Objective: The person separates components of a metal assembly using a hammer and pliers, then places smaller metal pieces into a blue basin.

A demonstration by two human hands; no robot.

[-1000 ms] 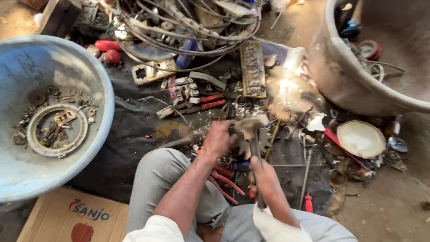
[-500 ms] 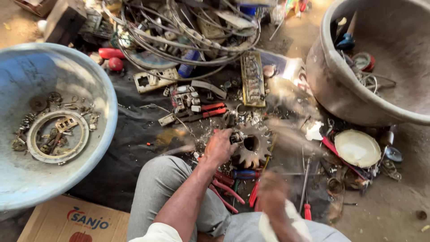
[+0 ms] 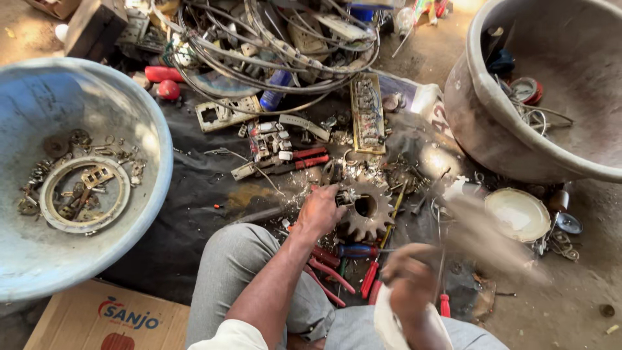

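at the far left one large blue basin [image 3: 97, 116] is seen, its floor holding one grey metal ring [image 3: 83, 196] with small brass scraps lying in and around it, seemingly kept apart there from the rest. below it a cardboard box [image 3: 103, 317] is partly shown. on the dark cloth [image 3: 175, 220] in the middle, a loose heap of grey cables [image 3: 272, 45] is piled at the top, with one long green circuit board [image 3: 367, 113] laid flat just beside it and one pair of red-handled pliers [image 3: 285, 163] below.

the left hand [image 3: 321, 210] is pressed down at the left edge of one rusty toothed gear [image 3: 364, 209], fingers curled onto a small part there; the gear is thus pinned flat on the cloth, apparently so it does not shift. several red-handled tools and one blue-handled one lie just beneath it.

the right hand [image 3: 408, 275] is closed around a handle whose far end is blurred out toward the right; what tool it is cannot be told. a pale cloth hangs at that wrist.

further right one round white lid [image 3: 517, 215] lies flat on the ground, and one big grey tub [image 3: 512, 136] holds a few wires and scraps.
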